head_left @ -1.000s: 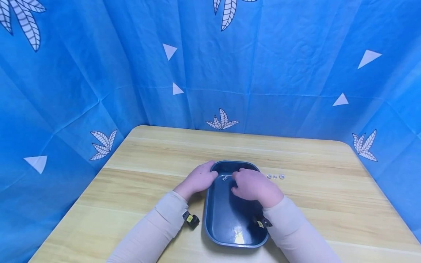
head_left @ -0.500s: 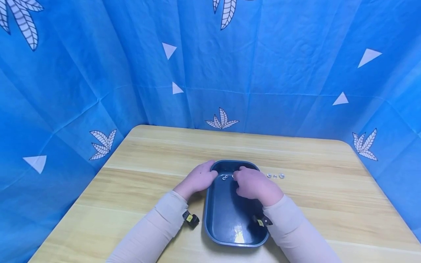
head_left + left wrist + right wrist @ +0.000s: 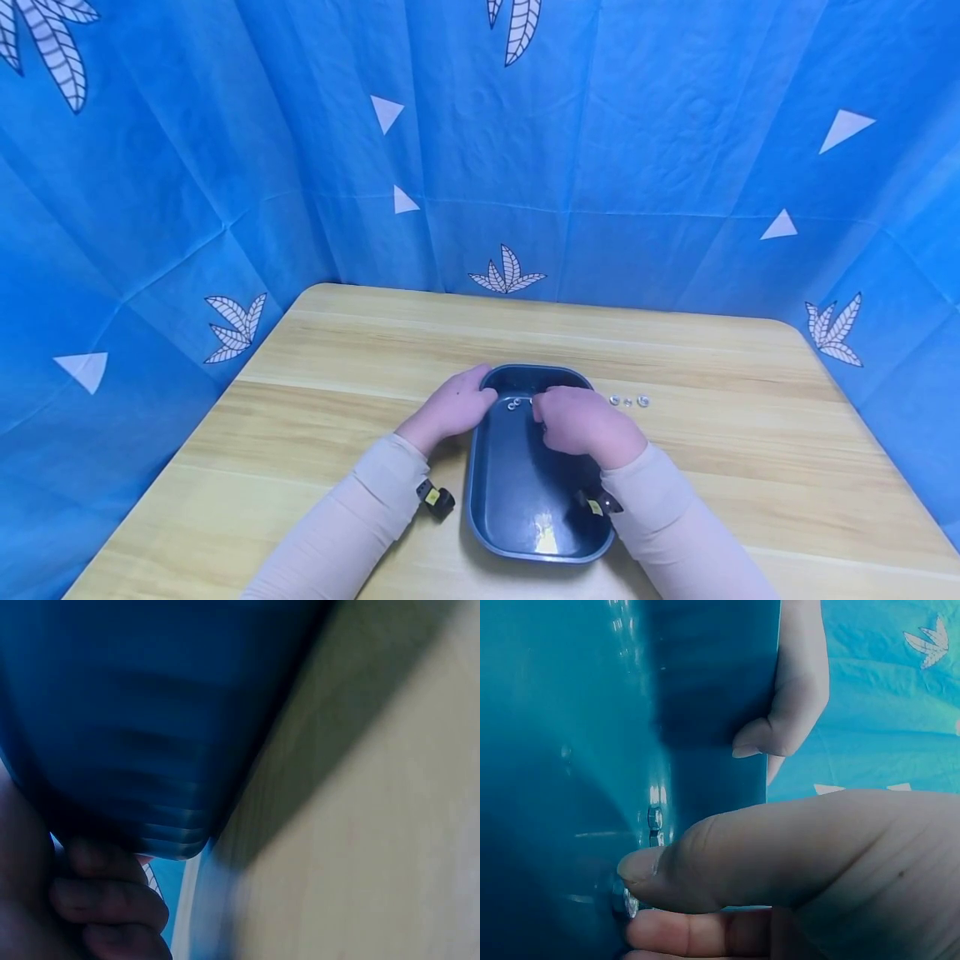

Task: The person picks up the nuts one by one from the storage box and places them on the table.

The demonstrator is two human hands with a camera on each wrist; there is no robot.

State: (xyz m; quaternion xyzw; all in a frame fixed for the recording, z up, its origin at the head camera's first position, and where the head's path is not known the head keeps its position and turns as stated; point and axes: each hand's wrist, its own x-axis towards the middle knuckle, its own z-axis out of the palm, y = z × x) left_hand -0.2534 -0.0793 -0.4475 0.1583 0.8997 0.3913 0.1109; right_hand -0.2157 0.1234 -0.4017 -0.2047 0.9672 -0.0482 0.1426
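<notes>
A dark blue rectangular tray [image 3: 517,483] stands on the wooden table. My left hand [image 3: 453,408] grips its far left rim, the thumb over the edge and the fingers [image 3: 112,900] curled outside. Inside the tray, toward the far end, my right hand [image 3: 588,425] reaches down. In the right wrist view its thumb and index finger pinch a small shiny metal nut [image 3: 628,901] at the tray floor. Two more small nuts [image 3: 655,818] lie beside it, touching or nearly so. The head view mostly hides the pinched nut behind the right hand.
Right of the tray, three small shiny metal pieces lie in a row on the table [image 3: 360,333]: a left ring-like piece [image 3: 615,401], a smaller middle piece [image 3: 628,402] and a right ring-like piece [image 3: 643,402]. A blue patterned curtain [image 3: 495,167] hangs behind and at both sides.
My right hand shifts slightly inside the tray, its fingers closing in by the small nuts. The left hand, the tray and the pieces on the table stay in place.
</notes>
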